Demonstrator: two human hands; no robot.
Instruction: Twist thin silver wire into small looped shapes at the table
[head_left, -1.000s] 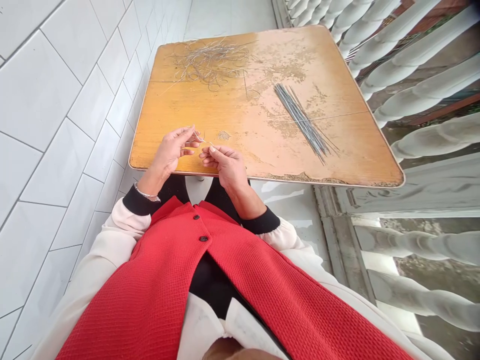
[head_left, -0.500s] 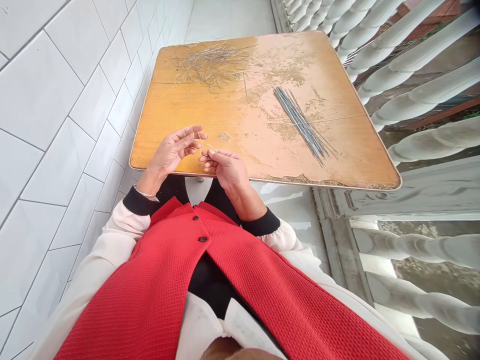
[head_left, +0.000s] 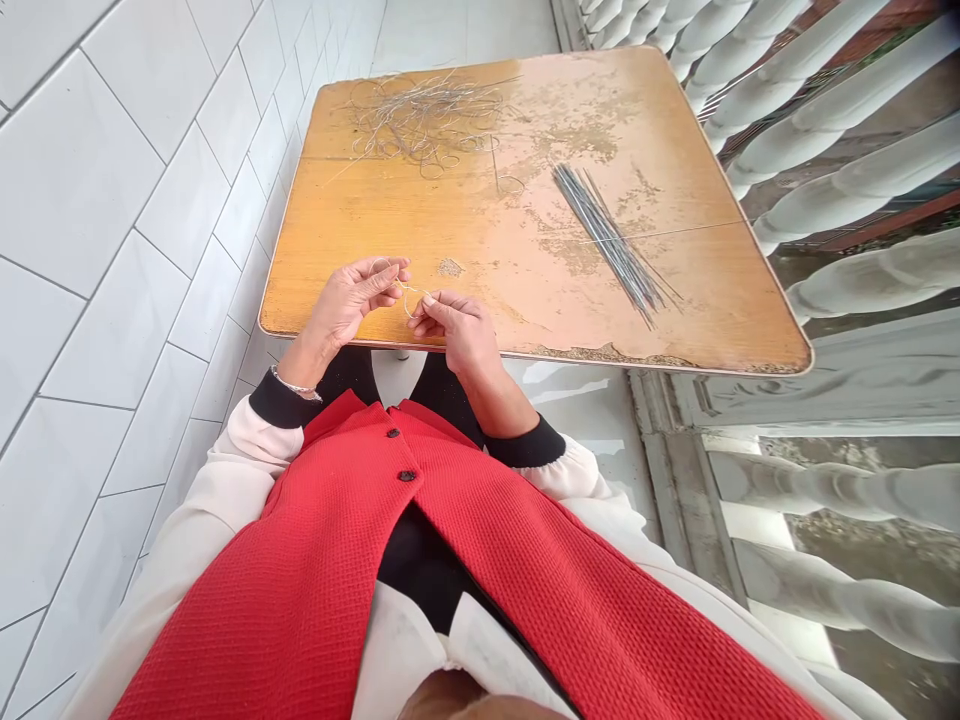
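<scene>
My left hand (head_left: 352, 300) and my right hand (head_left: 457, 325) meet over the near edge of a worn wooden table (head_left: 697, 330). Both pinch a thin pale wire (head_left: 409, 293) that curls into a small loop between the fingertips. A tangled heap of bent wire pieces (head_left: 424, 120) lies at the far left of the table. A bundle of straight grey wires (head_left: 611, 240) lies diagonally to the right of my hands.
A white tiled wall (head_left: 112, 250) runs along the left, close to the table. White balusters of a railing (head_left: 825, 130) stand to the right. A single looped wire piece (head_left: 506, 180) rests near the table's middle.
The wire between my fingers has been bent from nearly straight into a small loop. My right hand has shifted slightly up and toward the left hand.
</scene>
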